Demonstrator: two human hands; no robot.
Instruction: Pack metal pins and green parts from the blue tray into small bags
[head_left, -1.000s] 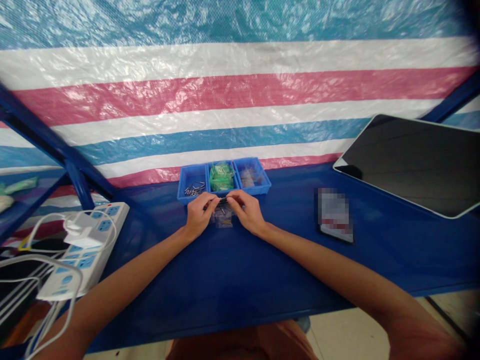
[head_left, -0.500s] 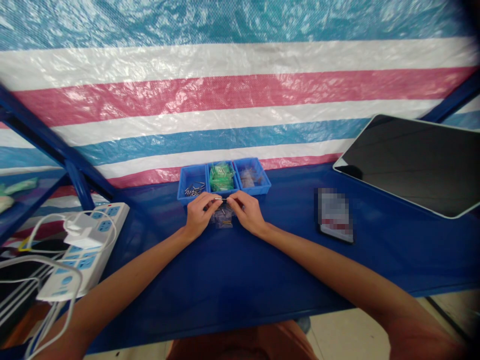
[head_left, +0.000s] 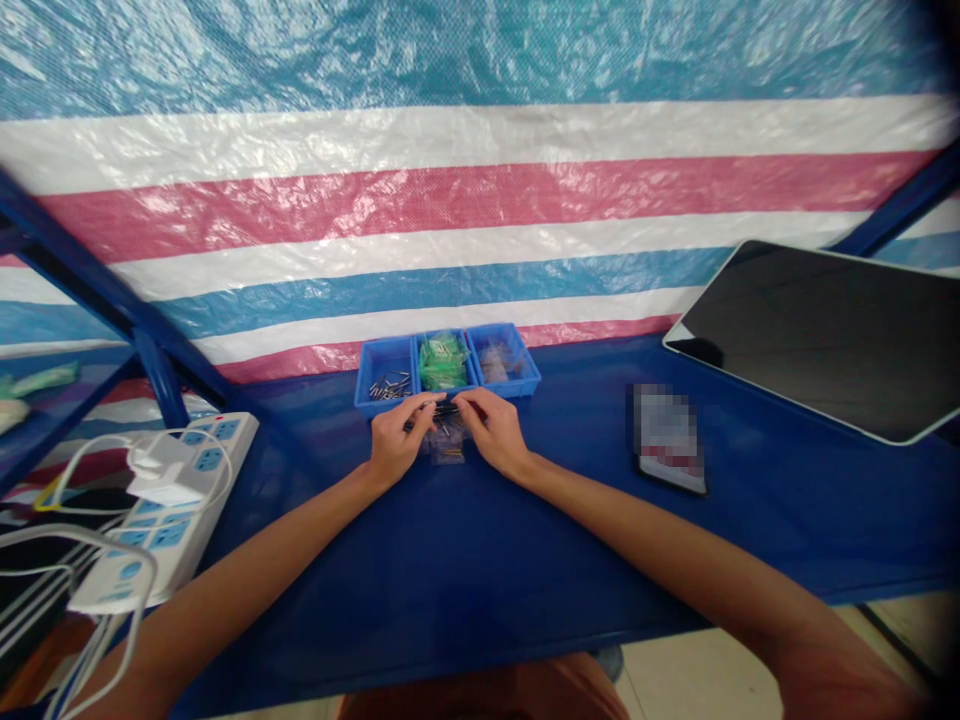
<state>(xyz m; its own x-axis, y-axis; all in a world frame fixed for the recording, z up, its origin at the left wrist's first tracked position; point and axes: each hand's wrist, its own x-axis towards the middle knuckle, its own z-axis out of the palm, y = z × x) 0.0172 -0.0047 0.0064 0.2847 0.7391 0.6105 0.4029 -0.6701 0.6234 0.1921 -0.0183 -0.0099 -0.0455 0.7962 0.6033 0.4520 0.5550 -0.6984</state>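
Observation:
Close in front of the blue trays, my left hand has its fingers closed, thumb and index together. A small dark thing shows at its curled fingers, too small to name. Facing it, my right hand is also closed in a pinch, and what its fingertips hold cannot be made out. Between and just below the fingertips lie thin dark pieces, partly hidden by the fingers. Below them, on the blue table, is a small clear plastic bag with brassy bits in it.
Three joined blue trays hold short metal pins, green packets and clear plastic bags. At left is a white power strip with cables. A blurred-out phone-like object and a dark-screened panel lie right.
Half a second ago both hands pinched a thin metallic rod between them. Now the fingertips are slightly further apart, and dark thin pieces show between them. The view has tilted slightly upward.

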